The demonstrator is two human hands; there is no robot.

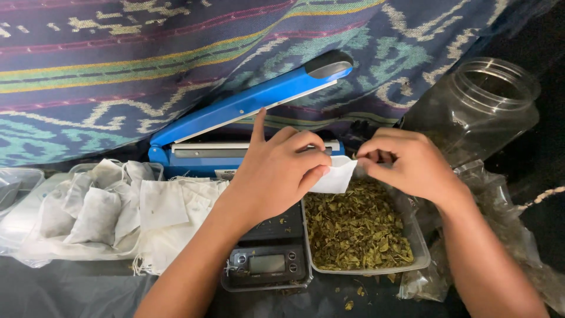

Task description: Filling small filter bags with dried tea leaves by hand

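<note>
Small white paper sachet (334, 176), flat and creased, pinched between left hand (282, 174) and right hand (406, 165) above a clear tray of dried green leaves (359, 229). Alongside on the dark bench (70, 291): digital scale (268, 262), blue heat sealer (247, 106), filled sachets (112, 209). Behind, patterned woven cloth (118, 53).

Probably a small home packing spot for tea: a blue heat sealer (247, 106), pocket scale (268, 259), tray of dried leaves (359, 229), filled filter bags (97, 212), woven cloth (118, 59) behind.

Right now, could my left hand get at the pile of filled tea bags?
Probably yes: the left hand would first have to let go of the small white bag; the filled tea bags lie uncovered just beside it.
</note>
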